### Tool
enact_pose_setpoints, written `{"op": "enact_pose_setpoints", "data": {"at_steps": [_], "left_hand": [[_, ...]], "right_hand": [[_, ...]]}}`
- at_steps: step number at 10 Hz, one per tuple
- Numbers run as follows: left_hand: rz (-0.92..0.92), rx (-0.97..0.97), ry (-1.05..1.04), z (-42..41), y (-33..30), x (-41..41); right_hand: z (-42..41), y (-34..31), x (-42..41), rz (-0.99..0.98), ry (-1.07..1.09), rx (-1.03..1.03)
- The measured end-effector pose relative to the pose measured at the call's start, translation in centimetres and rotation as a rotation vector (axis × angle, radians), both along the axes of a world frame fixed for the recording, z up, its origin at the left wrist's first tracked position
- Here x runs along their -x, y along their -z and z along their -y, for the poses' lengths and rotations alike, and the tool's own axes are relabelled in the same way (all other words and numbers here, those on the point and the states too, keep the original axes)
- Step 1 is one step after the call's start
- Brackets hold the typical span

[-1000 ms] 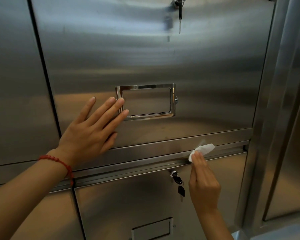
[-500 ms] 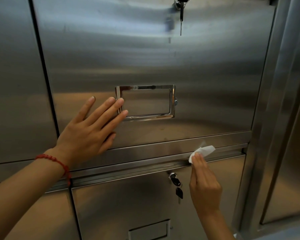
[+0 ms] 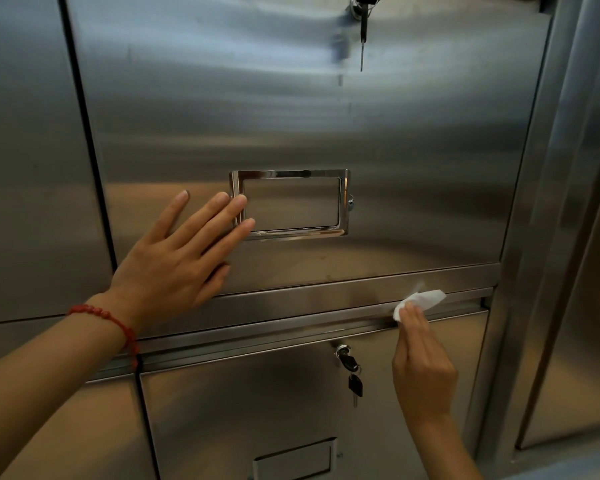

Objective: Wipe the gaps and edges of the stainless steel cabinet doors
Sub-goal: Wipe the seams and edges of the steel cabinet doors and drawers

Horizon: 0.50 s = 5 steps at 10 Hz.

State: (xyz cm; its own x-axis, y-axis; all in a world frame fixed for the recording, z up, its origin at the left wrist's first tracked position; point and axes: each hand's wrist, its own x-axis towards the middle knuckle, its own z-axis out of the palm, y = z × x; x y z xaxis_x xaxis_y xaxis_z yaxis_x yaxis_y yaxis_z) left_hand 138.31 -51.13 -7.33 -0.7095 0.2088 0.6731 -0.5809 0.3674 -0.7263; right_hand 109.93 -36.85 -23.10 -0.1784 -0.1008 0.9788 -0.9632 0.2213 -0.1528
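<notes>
A large stainless steel cabinet door [image 3: 291,116] fills the upper view, with a chrome label frame [image 3: 290,204] at its middle. My left hand [image 3: 181,258] lies flat on this door with straight fingers, fingertips at the frame's left side. Below the door runs a horizontal gap and rail [image 3: 274,327] above a lower door [image 3: 257,410]. My right hand [image 3: 423,358] pinches a small white wipe [image 3: 421,299] and presses it into the gap near its right end.
A key [image 3: 362,32] hangs from the upper door's lock at the top. Another lock with keys [image 3: 350,368] sits on the lower door, just left of my right hand. A vertical steel post [image 3: 548,237] borders the doors on the right. Another door [image 3: 21,168] stands at left.
The wipe and my right hand have stayed at nearly the same spot in the gap's right end. My left hand has stayed flat on the upper door. The view shifted slightly.
</notes>
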Motion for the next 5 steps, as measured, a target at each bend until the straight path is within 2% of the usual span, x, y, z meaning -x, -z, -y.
{"op": "enact_pose_setpoints", "data": {"at_steps": [1, 3, 5], "left_hand": [[0.002, -0.001, 0.001, 0.0, 0.0, 0.1], [0.001, -0.007, -0.002, -0.1, 0.0, 0.0], [0.008, -0.011, -0.003, -0.2, 0.0, 0.0]], "right_hand": [[-0.2, -0.3, 0.3, 0.038, 0.013, 0.018], [-0.3, 0.1, 0.1, -0.095, 0.030, -0.070], [-0.7, -0.4, 1.1, -0.115, 0.101, -0.067]]}}
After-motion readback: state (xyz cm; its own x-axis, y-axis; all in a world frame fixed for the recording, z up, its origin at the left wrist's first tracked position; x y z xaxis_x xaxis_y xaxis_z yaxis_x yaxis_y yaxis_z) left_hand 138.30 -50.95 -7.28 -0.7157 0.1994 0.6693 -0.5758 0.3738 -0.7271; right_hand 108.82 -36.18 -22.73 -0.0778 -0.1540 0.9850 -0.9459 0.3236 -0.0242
